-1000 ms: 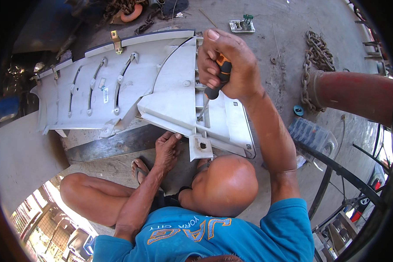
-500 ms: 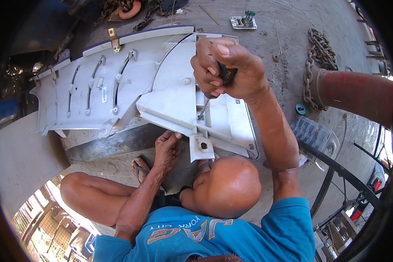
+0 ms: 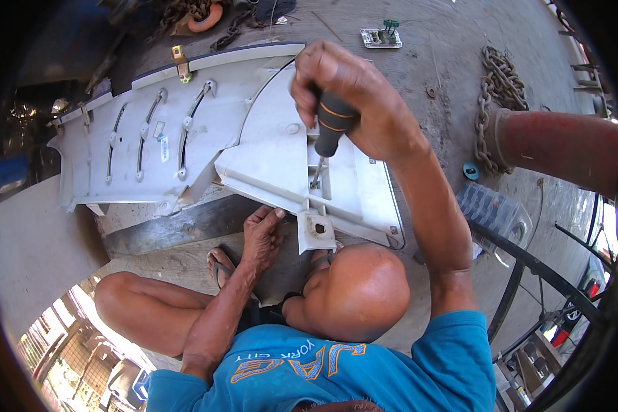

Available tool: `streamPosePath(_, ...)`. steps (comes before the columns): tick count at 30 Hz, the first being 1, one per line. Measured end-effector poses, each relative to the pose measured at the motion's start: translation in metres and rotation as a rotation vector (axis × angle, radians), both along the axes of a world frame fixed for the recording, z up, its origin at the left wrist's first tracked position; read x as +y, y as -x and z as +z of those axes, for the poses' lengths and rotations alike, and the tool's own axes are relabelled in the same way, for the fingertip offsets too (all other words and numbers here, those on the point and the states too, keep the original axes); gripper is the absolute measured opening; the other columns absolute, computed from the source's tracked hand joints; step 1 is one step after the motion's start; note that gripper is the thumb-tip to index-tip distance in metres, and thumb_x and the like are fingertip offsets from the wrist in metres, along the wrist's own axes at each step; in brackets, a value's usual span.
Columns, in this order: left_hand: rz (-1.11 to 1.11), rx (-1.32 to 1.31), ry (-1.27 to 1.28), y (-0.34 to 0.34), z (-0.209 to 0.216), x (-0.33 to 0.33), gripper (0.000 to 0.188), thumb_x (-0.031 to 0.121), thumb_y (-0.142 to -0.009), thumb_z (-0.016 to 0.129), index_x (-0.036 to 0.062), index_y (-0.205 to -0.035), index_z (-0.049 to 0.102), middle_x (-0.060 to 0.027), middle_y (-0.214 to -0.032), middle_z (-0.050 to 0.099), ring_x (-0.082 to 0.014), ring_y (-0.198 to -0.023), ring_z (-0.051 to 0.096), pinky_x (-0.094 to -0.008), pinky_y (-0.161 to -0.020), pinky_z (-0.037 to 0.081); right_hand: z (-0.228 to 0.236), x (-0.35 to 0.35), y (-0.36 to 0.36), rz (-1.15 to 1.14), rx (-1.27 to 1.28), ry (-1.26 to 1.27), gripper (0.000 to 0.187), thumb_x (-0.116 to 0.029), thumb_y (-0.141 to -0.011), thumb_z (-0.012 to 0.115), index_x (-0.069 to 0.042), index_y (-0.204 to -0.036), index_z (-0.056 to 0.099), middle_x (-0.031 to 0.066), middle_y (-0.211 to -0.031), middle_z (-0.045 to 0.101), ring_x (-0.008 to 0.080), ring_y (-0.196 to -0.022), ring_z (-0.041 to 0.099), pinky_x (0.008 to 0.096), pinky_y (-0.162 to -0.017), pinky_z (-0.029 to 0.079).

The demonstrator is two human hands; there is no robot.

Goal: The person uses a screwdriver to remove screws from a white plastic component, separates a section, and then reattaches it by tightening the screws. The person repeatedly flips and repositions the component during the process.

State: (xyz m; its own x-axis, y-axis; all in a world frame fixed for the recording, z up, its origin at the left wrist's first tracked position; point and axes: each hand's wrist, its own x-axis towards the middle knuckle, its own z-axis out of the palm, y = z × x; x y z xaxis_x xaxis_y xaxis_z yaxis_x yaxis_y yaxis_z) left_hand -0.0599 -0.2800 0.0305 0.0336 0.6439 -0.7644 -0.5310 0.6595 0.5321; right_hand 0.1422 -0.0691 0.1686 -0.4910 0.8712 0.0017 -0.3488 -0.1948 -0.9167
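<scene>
A large white moulded panel (image 3: 264, 161) lies in front of me, its ribbed underside up. My right hand (image 3: 357, 89) is closed round a screwdriver (image 3: 329, 130), whose black handle has orange rings. The screwdriver stands slightly tilted, and its thin shaft reaches down into a narrow recess between the panel's ribs. Whatever the tip touches is too small to make out. On the panel's near edge, my left hand (image 3: 262, 237) pinches the rim between thumb and curled fingers. A tab with a dark hole (image 3: 316, 230) juts toward me just right of that hand.
A dark wooden beam (image 3: 178, 221) lies below the panel. To the right are a clear plastic organizer box (image 3: 491, 213), a red pipe (image 3: 556, 144) and a rusty chain (image 3: 498, 82). A small white tray (image 3: 381, 38) sits beyond the panel. My bent knees flank the near side.
My right hand has shifted slightly left and its grip on the handle has turned, showing more of the handle. The screwdriver's tip stays in the recess. My left hand has not moved.
</scene>
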Motion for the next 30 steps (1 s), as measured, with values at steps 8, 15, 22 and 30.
streamPosePath(8,-0.001,-0.031,-0.007,0.001,-0.002,0.000,0.017,0.017,-0.091,0.078,0.0066,-0.098,0.067,0.0090,-0.062,0.044,-0.0021,-0.044,0.035,-0.0199,-0.039,0.025,-0.018,0.007,-0.015,0.274,0.304,0.178,0.042,-0.047,-0.097,0.068,-0.009,-0.086,0.055,0.0015,-0.071,0.053,0.0084,-0.046,0.045,0.0224,-0.045,0.038)
streamPosePath(15,0.001,-0.027,0.002,0.002,-0.004,-0.001,0.015,0.017,-0.091,0.077,0.0082,-0.095,0.066,0.0090,-0.061,0.043,-0.0021,-0.044,0.036,-0.0197,-0.038,0.025,0.002,-0.019,0.010,-0.156,-0.183,-0.039,0.049,-0.055,-0.095,0.067,-0.007,-0.099,0.058,0.0032,-0.078,0.057,0.0114,-0.061,0.055,0.0224,-0.056,0.045)
streamPosePath(22,-0.023,-0.024,0.025,0.000,0.000,0.001,0.017,0.020,-0.094,0.075,0.0096,-0.091,0.063,0.0083,-0.061,0.040,-0.0025,-0.043,0.035,-0.0201,-0.036,0.024,-0.031,0.011,-0.013,0.436,0.449,0.130,0.037,-0.042,-0.095,0.067,-0.008,-0.087,0.055,0.0005,-0.064,0.048,0.0077,-0.047,0.044,0.0238,-0.043,0.037)
streamPosePath(30,-0.004,-0.013,-0.001,0.002,0.003,0.003,0.039,0.021,-0.094,0.076,0.0162,-0.070,0.045,0.0064,-0.056,0.039,-0.0041,-0.042,0.034,-0.0211,-0.036,0.022,-0.001,-0.010,0.010,-0.254,-0.118,0.036,0.037,-0.042,-0.093,0.075,-0.008,-0.093,0.061,0.0006,-0.073,0.058,0.0086,-0.063,0.059,0.0241,-0.056,0.047)
